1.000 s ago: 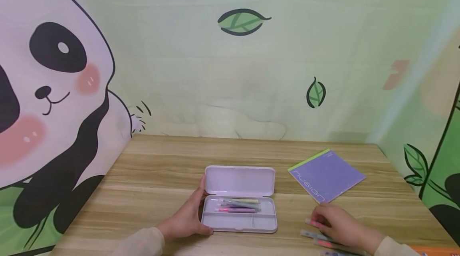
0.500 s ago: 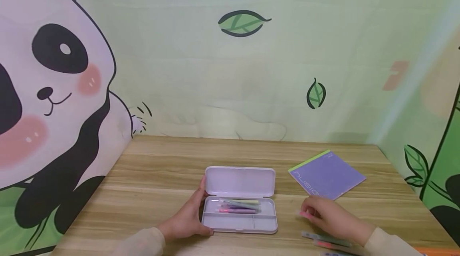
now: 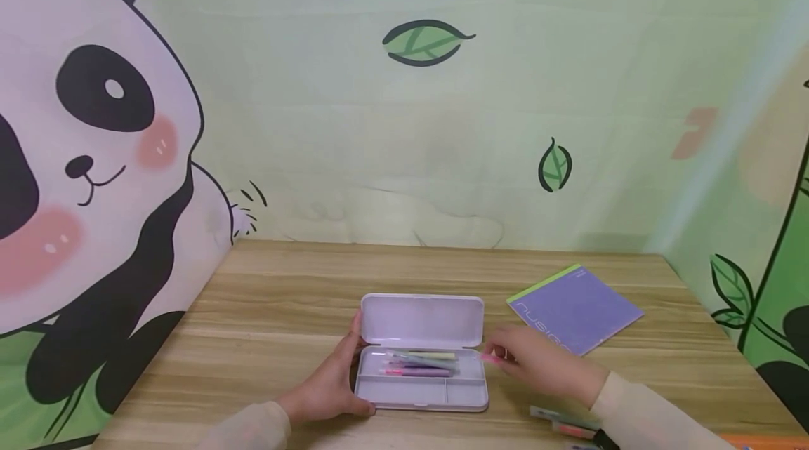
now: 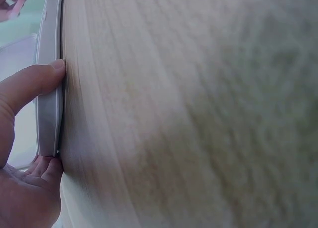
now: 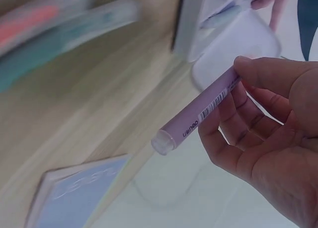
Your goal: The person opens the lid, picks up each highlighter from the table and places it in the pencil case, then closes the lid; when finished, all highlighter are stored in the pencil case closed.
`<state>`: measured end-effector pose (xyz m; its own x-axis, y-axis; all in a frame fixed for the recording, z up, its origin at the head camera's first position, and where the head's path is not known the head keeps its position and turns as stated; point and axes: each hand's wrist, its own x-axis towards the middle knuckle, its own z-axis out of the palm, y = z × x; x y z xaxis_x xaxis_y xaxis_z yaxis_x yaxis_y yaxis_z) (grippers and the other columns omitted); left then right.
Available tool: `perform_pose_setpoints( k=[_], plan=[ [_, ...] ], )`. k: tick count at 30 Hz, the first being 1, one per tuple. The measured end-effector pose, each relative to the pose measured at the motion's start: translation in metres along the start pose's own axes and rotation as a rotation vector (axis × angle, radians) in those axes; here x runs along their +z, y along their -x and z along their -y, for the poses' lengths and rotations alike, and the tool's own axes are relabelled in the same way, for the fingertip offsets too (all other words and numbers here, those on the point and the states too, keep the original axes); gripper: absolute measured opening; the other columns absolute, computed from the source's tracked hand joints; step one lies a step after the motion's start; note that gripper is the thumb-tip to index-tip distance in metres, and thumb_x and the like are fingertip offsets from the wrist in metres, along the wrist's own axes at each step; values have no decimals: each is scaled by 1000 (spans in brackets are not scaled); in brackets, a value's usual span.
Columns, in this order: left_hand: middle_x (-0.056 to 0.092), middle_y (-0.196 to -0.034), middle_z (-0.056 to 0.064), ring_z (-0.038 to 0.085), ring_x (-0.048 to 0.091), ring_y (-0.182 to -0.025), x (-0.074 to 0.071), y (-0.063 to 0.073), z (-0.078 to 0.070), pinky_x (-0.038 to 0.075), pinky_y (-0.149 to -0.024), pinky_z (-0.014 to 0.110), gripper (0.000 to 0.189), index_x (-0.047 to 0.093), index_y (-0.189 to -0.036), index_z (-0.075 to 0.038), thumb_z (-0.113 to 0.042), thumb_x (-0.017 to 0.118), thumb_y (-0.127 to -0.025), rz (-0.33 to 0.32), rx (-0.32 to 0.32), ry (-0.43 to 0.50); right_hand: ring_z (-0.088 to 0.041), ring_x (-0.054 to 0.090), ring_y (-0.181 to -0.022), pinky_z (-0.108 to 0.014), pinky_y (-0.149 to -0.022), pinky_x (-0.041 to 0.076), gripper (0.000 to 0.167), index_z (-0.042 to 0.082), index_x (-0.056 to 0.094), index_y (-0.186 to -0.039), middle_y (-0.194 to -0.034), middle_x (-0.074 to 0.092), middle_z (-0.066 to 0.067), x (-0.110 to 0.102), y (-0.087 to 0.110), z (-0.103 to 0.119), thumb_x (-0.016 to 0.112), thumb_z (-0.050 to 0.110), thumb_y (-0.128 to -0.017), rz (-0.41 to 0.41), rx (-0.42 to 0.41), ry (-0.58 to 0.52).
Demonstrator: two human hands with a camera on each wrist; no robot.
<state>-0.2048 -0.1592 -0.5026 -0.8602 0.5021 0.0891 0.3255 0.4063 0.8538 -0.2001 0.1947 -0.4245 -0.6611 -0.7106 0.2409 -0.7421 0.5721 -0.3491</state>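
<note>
An open white pencil case [image 3: 422, 320] lies on the table with its lid folded back. Several slim markers [image 3: 420, 371] rest in its rear compartment, while the two front compartments hold nothing visible. My left hand [image 3: 329, 383] grips the case's left end, with the thumb [image 4: 39, 81] against its front wall. At the case's right edge, my right hand [image 3: 546, 366] pinches a pink-purple marker [image 5: 201, 109] between thumb and fingers. This marker has a barcode label and a clear end, and it is held above the table, tilted in the right wrist view.
A purple notebook [image 3: 575, 309] with a green edge lies at the back right. Several more markers [image 3: 562, 418] lie near the front, partly hidden below my right sleeve. Part of an orange object [image 3: 765, 441] shows at the lower right. A panda-printed backdrop [image 3: 430, 155] stands behind the table.
My right hand has lifted the pink-purple marker from beside the other loose markers and carried it left to the pencil case's right edge. My left hand stays on the case.
</note>
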Motion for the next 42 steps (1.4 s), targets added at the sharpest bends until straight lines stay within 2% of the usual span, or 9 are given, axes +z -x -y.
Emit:
perform_pose_setpoints(
  k=[10,16,25,32,37,42],
  plan=[
    [42,-138,16,30,43,-132,-1,1,-3,32,-110,35,146,-16,-154,-17,-7,92,-56,-7,12,14,-7,52,-77,-20,-69,47,15,10,65,-95,-85,58,3,7,-39,18,65,-1,-85,71,13,-2],
    [43,-140,16,29,42,-133,0,2,-4,30,-112,37,147,-15,-154,-17,-8,92,-55,-10,6,18,-7,51,-72,-18,-66,45,14,8,66,-92,-81,58,1,16,-55,25,67,-3,-82,41,-73,38],
    [43,-140,15,28,42,-133,-1,1,-3,29,-113,33,147,-15,-154,-19,-8,92,-55,-16,9,7,-6,51,-72,-19,-68,46,8,9,66,-92,-84,59,1,26,-76,33,68,4,-86,78,-52,50],
    [44,-140,15,27,43,-132,0,2,-2,32,-111,32,146,-15,-154,-19,-8,92,-55,-15,8,12,-6,49,-70,-17,-66,44,6,8,67,-89,-79,58,0,37,-92,42,70,5,-84,84,-94,47],
    [44,-140,16,28,43,-132,-1,1,-1,32,-111,28,145,-15,-154,-18,-8,92,-56,-13,15,18,-4,44,-69,-17,-64,40,7,8,66,-87,-76,55,2,49,-101,45,70,4,-83,101,-94,49],
    [44,-141,17,29,43,-133,-1,2,-2,32,-110,28,145,-15,-154,-18,-9,92,-57,-9,20,15,-4,47,-70,-17,-67,42,9,7,68,-91,-78,56,2,60,-106,46,70,4,-82,114,-97,58]
  ],
)
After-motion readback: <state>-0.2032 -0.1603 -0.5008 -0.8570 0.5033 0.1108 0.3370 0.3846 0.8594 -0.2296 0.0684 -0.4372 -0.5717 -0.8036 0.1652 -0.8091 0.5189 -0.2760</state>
